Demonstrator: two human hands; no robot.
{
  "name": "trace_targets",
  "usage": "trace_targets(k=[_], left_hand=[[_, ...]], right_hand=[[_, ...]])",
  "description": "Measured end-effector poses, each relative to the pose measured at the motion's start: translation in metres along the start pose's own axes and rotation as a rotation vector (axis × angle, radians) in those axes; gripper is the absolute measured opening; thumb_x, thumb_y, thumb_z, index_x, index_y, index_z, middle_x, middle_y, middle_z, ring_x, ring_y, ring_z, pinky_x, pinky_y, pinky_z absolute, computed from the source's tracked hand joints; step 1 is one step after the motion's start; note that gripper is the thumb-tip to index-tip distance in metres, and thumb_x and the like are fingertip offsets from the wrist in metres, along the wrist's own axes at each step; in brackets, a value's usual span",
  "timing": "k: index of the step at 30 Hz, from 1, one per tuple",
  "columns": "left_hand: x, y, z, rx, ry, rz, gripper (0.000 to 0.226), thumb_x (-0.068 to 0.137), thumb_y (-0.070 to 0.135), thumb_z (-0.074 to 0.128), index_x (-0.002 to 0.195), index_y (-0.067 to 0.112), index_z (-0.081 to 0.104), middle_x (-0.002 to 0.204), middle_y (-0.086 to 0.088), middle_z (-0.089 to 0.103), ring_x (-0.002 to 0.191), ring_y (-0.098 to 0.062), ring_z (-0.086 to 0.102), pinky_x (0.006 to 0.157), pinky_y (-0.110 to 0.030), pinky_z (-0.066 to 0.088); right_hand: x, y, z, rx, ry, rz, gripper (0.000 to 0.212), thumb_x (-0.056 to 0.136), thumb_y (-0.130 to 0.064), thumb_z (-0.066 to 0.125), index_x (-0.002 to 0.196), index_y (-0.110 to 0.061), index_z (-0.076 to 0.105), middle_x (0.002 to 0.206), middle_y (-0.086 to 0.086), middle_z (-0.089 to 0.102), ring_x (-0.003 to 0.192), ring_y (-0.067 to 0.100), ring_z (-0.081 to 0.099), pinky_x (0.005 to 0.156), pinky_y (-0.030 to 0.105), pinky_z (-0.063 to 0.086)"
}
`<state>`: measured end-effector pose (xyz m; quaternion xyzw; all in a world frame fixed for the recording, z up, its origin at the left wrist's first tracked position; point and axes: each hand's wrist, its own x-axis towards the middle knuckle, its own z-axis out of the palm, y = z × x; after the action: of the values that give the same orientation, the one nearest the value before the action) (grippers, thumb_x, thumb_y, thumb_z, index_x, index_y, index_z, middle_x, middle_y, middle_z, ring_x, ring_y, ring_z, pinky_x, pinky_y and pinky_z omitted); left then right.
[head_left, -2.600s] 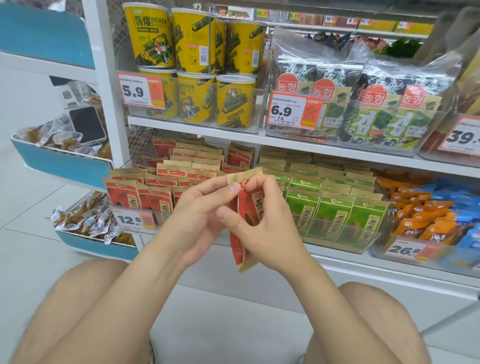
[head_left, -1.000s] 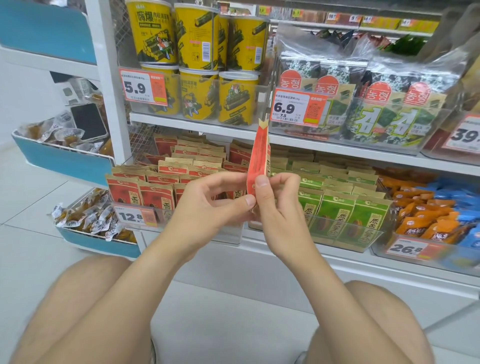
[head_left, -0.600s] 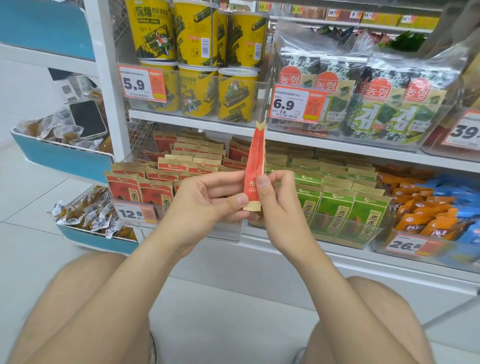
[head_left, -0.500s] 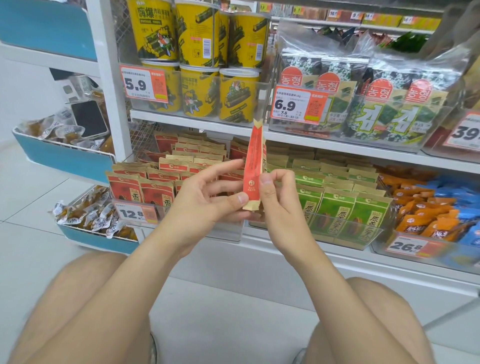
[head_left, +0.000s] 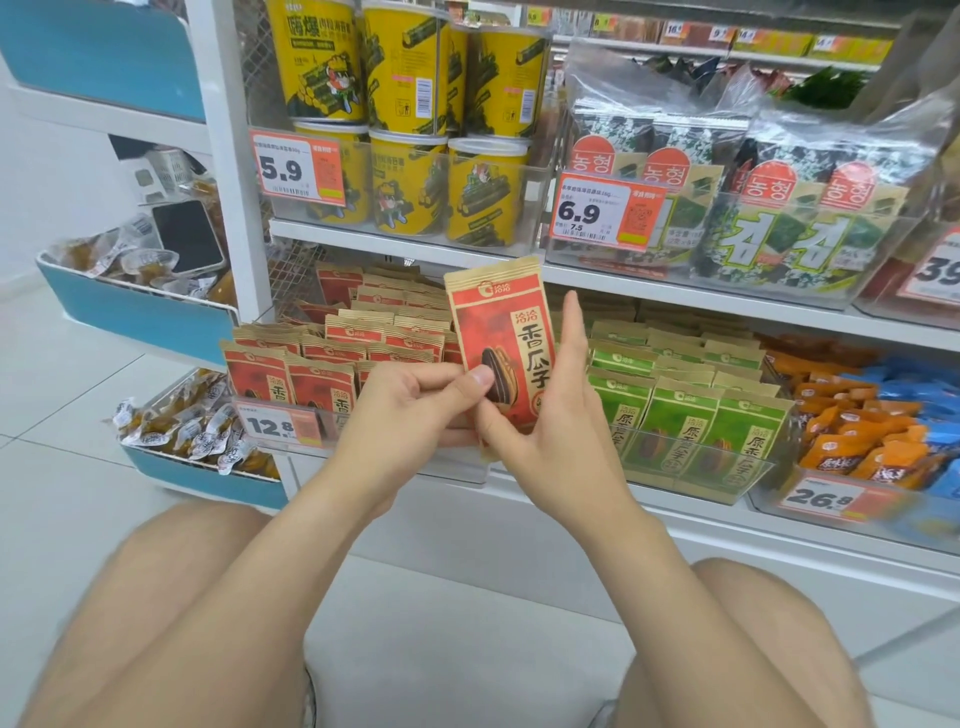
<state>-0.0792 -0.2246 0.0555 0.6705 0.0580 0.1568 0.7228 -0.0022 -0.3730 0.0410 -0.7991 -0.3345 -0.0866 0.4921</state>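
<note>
red packet (head_left: 498, 322), between left hand (head_left: 405, 410), right hand (head_left: 550, 431)

Sunflower-seed packet (head_left: 498, 332), centre: red front w/ kraft-tan top & edges, black striped seed pic, dark lettering on a tan panel. Red/tan packets (head_left: 291, 374) at 9 o'clock, green/tan packets (head_left: 691, 415) at 3. Seaweed-roll tubs (head_left: 405, 78) at 12: yellow w/ dark green rolls. Seaweed packs (head_left: 779, 228) at 1-2: dark green, orange-red round labels. Price tags (head_left: 296, 169): white & orange, black digits. Snack pouches (head_left: 857, 441) at 3: orange & blue. Side bins (head_left: 130, 312) at 9: teal-blue.
</note>
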Motion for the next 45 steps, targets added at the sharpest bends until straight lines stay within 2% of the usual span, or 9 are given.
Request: trace_targets(k=[8, 14, 20, 24, 29, 33, 37, 41, 45], left_hand=[[0.002, -0.002, -0.001, 0.006, 0.010, -0.060, 0.023, 0.104, 0.018, 0.067, 0.093, 0.001, 0.078, 0.091, -0.019, 0.081, 0.078, -0.028, 0.080, 0.066, -0.028, 0.063], [0.009, -0.012, 0.000, 0.058, 0.117, 0.096, 0.025, 0.108, 0.019, 0.062, 0.107, 0.004, 0.082, 0.102, -0.014, 0.083, 0.096, -0.028, 0.080, 0.090, -0.042, 0.066], [0.017, -0.004, -0.014, 0.238, 0.076, 0.100, 0.027, 0.110, 0.023, 0.060, 0.109, 0.007, 0.081, 0.101, -0.004, 0.084, 0.098, -0.023, 0.080, 0.087, -0.035, 0.065], [0.024, -0.012, -0.023, 0.678, 0.150, 0.312, 0.027, 0.113, 0.033, 0.054, 0.116, 0.027, 0.080, 0.089, 0.025, 0.075, 0.086, 0.005, 0.067, 0.076, -0.017, 0.047], [0.042, -0.027, -0.049, 1.118, 0.158, 0.257, 0.032, 0.098, 0.029, 0.075, 0.130, 0.028, 0.072, 0.131, 0.006, 0.069, 0.128, -0.020, 0.059, 0.114, -0.043, 0.044], [0.046, -0.020, -0.052, 1.268, -0.007, 0.135, 0.026, 0.094, 0.050, 0.075, 0.118, 0.043, 0.075, 0.136, 0.016, 0.064, 0.135, -0.023, 0.047, 0.112, -0.054, 0.038], [0.045, -0.017, -0.046, 1.407, -0.125, 0.074, 0.029, 0.091, 0.061, 0.074, 0.116, 0.047, 0.076, 0.142, 0.016, 0.050, 0.138, -0.023, 0.031, 0.098, -0.046, 0.023], [0.050, -0.021, -0.045, 1.481, -0.124, 0.070, 0.012, 0.099, 0.046, 0.071, 0.109, 0.047, 0.078, 0.131, 0.011, 0.050, 0.130, -0.028, 0.033, 0.090, -0.042, 0.019], [0.053, -0.019, -0.044, 1.495, -0.072, 0.113, 0.011, 0.103, 0.044, 0.067, 0.106, 0.044, 0.077, 0.128, 0.013, 0.055, 0.122, -0.027, 0.038, 0.091, -0.045, 0.025]], right_hand=[[0.003, -0.006, -0.008, 0.046, -0.007, 0.008, 0.090, 0.083, -0.036, 0.087, 0.155, -0.038, 0.034, 0.111, -0.022, 0.073, 0.098, 0.000, 0.072, 0.082, 0.031, 0.061], [0.011, 0.005, -0.017, 0.454, -0.285, 0.105, 0.065, 0.108, -0.026, 0.066, 0.163, -0.025, 0.032, 0.143, -0.008, 0.066, 0.131, 0.011, 0.065, 0.111, 0.040, 0.054], [0.020, 0.010, -0.023, 0.441, -0.066, 0.209, 0.018, 0.108, -0.020, 0.065, 0.113, -0.015, 0.081, 0.096, -0.003, 0.084, 0.081, 0.008, 0.075, 0.067, 0.021, 0.055], [0.030, 0.017, -0.023, 0.386, 0.202, 0.176, 0.017, 0.103, -0.014, 0.072, 0.094, -0.026, 0.080, 0.082, -0.004, 0.081, 0.070, 0.014, 0.076, 0.060, 0.036, 0.063], [0.048, 0.031, -0.016, 0.195, 0.354, 0.056, 0.009, 0.101, -0.031, 0.071, 0.105, -0.024, 0.072, 0.092, -0.005, 0.079, 0.083, 0.019, 0.078, 0.063, 0.047, 0.066], [0.062, 0.034, -0.002, -0.028, 0.233, 0.019, 0.008, 0.099, -0.032, 0.071, 0.106, -0.030, 0.069, 0.089, -0.014, 0.077, 0.082, 0.012, 0.075, 0.081, 0.050, 0.063], [0.067, 0.031, 0.009, -0.207, 0.037, 0.020, 0.010, 0.098, -0.027, 0.074, 0.104, -0.027, 0.066, 0.083, -0.015, 0.072, 0.080, 0.011, 0.069, 0.084, 0.022, 0.051], [0.067, 0.032, 0.024, -0.491, -0.139, 0.005, 0.015, 0.092, -0.040, 0.069, 0.097, -0.028, 0.063, 0.086, -0.011, 0.068, 0.095, 0.023, 0.059, 0.088, 0.043, 0.048], [0.066, 0.032, 0.030, -0.469, -0.187, 0.001, 0.024, 0.094, -0.041, 0.065, 0.118, -0.037, 0.060, 0.092, -0.014, 0.065, 0.099, 0.022, 0.049, 0.095, 0.042, 0.035]])
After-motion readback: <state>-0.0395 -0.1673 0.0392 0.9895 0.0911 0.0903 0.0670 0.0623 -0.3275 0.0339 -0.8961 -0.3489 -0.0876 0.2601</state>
